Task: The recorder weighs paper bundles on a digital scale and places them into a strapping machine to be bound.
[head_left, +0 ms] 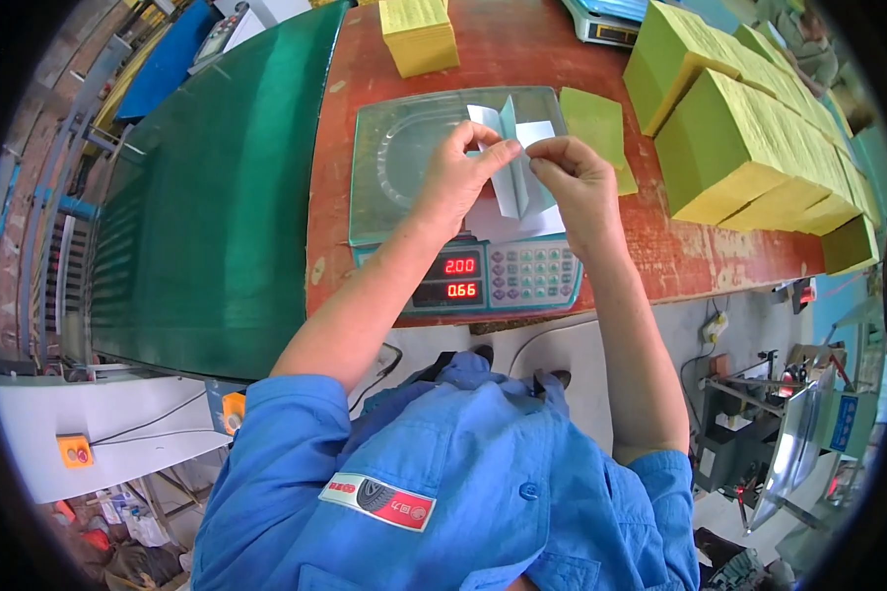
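A folded pale blue-white paper sheet (504, 177) stands partly opened above the glass-like platform of a digital counter scale (396, 222). My left hand (460, 174) pinches the sheet from its left side, thumb and fingers at the upper part of the fold. On the other side my right hand (577, 182) is closed, thumb and fingertips pressed together at the sheet's right edge. More white paper (522, 229) lies on the platform beneath, partly hidden by the folded sheet. Below the platform the scale's red display is lit beside its keypad (532, 271).
Stacks of yellow paper-wrapped blocks (749, 148) line the table's right side, and another yellow block (419, 39) stands at the back. A yellow-green sheet (593, 128) lies beside the scale on the red table (650, 261). Left is a green conveyor belt (207, 217). A second scale (603, 25) sits far right.
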`<control>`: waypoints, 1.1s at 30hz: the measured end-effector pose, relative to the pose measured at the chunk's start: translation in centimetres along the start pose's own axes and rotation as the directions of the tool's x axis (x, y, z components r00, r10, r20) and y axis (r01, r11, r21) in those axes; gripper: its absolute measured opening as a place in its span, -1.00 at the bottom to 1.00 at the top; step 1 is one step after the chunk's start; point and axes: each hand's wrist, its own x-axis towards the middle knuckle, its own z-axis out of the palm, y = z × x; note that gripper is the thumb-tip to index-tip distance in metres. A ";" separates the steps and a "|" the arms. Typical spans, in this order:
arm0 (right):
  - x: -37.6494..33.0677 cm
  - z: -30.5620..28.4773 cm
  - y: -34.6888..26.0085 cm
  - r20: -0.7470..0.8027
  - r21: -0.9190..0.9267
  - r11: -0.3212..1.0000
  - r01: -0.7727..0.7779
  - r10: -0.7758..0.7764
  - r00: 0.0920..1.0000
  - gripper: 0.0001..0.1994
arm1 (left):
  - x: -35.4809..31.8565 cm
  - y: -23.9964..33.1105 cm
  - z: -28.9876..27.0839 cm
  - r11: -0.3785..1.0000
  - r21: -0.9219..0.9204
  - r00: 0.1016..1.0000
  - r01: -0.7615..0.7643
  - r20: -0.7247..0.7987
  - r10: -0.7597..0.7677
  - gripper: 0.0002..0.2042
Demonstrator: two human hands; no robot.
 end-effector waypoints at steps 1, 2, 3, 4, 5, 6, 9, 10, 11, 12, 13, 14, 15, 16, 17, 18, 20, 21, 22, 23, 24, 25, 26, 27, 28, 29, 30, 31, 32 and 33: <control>0.0 0.0 0.0 -0.001 -0.004 1.000 -0.002 0.002 1.000 -0.90 | -0.1 0.1 0.1 1.000 -0.004 1.000 0.001 0.001 -0.001 -0.74; -0.1 0.1 0.0 0.005 0.013 1.000 -0.006 0.006 1.000 -0.90 | -0.2 0.5 0.3 0.999 -0.002 0.999 0.035 -0.001 -0.035 -0.74; -0.1 0.2 -0.1 0.012 0.030 1.000 -0.009 0.009 1.000 -0.91 | -0.3 0.7 0.5 0.998 0.000 0.998 0.067 -0.002 -0.067 -0.73; -0.1 0.2 -0.1 0.013 0.024 1.000 -0.008 0.008 1.000 -0.91 | -0.3 0.6 0.4 0.998 -0.005 0.998 0.066 -0.002 -0.066 -0.73; -0.1 0.0 0.0 0.009 0.012 1.000 -0.009 0.009 1.000 -0.91 | -0.2 0.4 0.4 0.998 0.010 0.999 0.055 -0.003 -0.055 -0.72; -0.1 -0.2 0.1 0.005 -0.002 1.000 -0.009 0.009 1.000 -0.92 | -0.2 0.3 0.4 0.999 0.023 0.999 0.042 -0.003 -0.042 -0.71; 0.0 -0.2 0.3 0.003 0.011 1.000 -0.002 0.002 1.000 -0.91 | -0.4 0.2 0.1 1.000 0.014 1.000 0.028 -0.003 -0.028 -0.71; -0.1 -0.6 0.1 0.003 0.003 1.000 0.004 -0.004 1.000 -0.91 | -0.4 0.1 0.1 1.000 0.007 1.000 0.021 -0.002 -0.021 -0.71; -0.4 -0.7 -0.4 -0.022 -0.203 0.979 0.025 -0.030 0.999 -0.90 | -0.5 0.0 0.0 0.999 -0.004 0.999 0.042 -0.008 -0.042 -0.71; -0.4 -0.9 -0.7 -0.041 -0.400 0.916 0.038 -0.060 0.997 -0.89 | -0.6 -0.1 0.2 0.998 -0.014 0.998 0.062 -0.014 -0.062 -0.71; -0.3 -1.2 0.1 -0.045 -0.493 0.851 0.181 -0.233 0.971 -0.89 | -0.6 -0.1 0.5 0.998 -0.017 0.998 0.058 -0.011 -0.058 -0.71; -0.1 -1.3 0.2 -0.045 -0.506 0.842 0.189 -0.244 0.969 -0.89 | -0.7 0.4 0.7 0.998 -0.020 0.998 0.057 -0.022 -0.058 -0.71; 0.1 -1.5 0.1 -0.002 -0.643 0.686 0.340 -0.446 0.895 -0.90 | -0.9 0.7 0.9 0.998 -0.023 0.998 0.056 -0.033 -0.056 -0.71; 0.3 -1.7 -0.1 0.077 -0.752 0.480 0.452 -0.617 0.783 -0.90 | -1.1 0.7 0.9 0.998 -0.037 0.999 0.043 -0.023 -0.044 -0.71; 0.0 -0.7 -0.9 -0.020 -0.692 0.661 0.291 -0.421 0.907 -0.86 | -1.1 0.6 0.8 0.998 0.051 0.997 0.031 -0.065 -0.028 -0.70; -0.1 -0.6 -1.7 -0.048 -0.613 0.779 0.132 -0.203 0.978 -0.82 | -1.2 0.4 1.1 0.991 0.132 0.996 0.025 -0.094 -0.013 -0.69; 0.5 -0.1 -0.7 -0.003 -0.464 0.878 0.119 -0.136 0.991 -0.77 | -1.2 0.0 0.7 0.992 0.123 0.997 -0.002 -0.071 0.011 -0.75; 0.7 -0.1 -0.9 -0.009 -0.483 0.866 0.129 -0.152 0.988 -0.77 | -1.0 -0.8 0.0 0.995 0.092 0.995 -0.038 -0.089 0.046 -0.76; 0.7 -0.3 -1.3 -0.001 -0.488 0.870 0.067 -0.078 0.997 -0.77 | -0.7 -1.4 -0.1 0.995 0.062 0.991 -0.073 -0.110 0.079 -0.76; 0.7 -0.2 -1.3 0.011 -0.486 0.874 0.003 0.002 1.000 -0.78 | -0.7 -1.7 0.0 0.995 0.053 0.990 -0.084 -0.106 0.089 -0.76; 0.9 -0.5 -1.2 0.011 -0.493 0.870 0.012 -0.008 1.000 -0.78 | -0.8 -1.9 0.0 0.990 0.092 0.987 -0.108 -0.111 0.118 -0.79; 1.1 -1.0 -1.0 0.003 -0.504 0.863 -0.030 0.036 0.999 -0.78 | -0.8 -2.0 0.0 0.983 0.133 0.983 -0.130 -0.115 0.146 -0.82; 1.3 -1.4 -0.9 -0.006 -0.513 0.856 -0.072 0.080 0.997 -0.78 | -1.0 -1.8 0.0 0.982 0.130 0.981 -0.139 -0.116 0.155 -0.82; 1.5 -1.5 -0.8 -0.014 -0.525 0.848 -0.071 0.075 0.997 -0.80 | -1.2 -1.5 0.1 0.970 0.188 0.976 -0.155 -0.120 0.180 -0.84; 1.4 -1.6 -0.6 -0.012 -0.525 0.849 -0.064 0.067 0.998 -0.80 | -1.4 -1.2 0.2 0.954 0.248 0.971 -0.168 -0.123 0.204 -0.85; 1.2 -1.5 -0.6 -0.018 -0.553 0.832 -0.053 0.052 0.998 -0.80 | -1.6 -1.0 0.2 0.952 0.251 0.969 -0.175 -0.126 0.212 -0.85; 1.1 -1.4 -0.5 -0.025 -0.579 0.814 -0.045 0.037 0.999 -0.81 | -1.8 -0.7 0.4 0.949 0.273 0.974 -0.158 -0.115 0.195 -0.86; 1.1 -1.4 -0.6 -0.023 -0.575 0.817 -0.039 0.032 0.999 -0.81 | -1.9 -0.5 0.6 0.945 0.296 0.979 -0.139 -0.104 0.176 -0.87; 0.8 -1.2 -1.1 -0.049 -0.572 0.819 -0.039 0.013 0.999 -0.82 | -1.9 -0.4 0.7 0.943 0.302 0.978 -0.137 -0.110 0.177 -0.87; 0.7 -0.9 -1.3 -0.076 -0.569 0.821 -0.040 -0.004 0.997 -0.82 | -1.8 -0.4 0.9 0.953 0.264 0.976 -0.151 -0.111 0.186 -0.87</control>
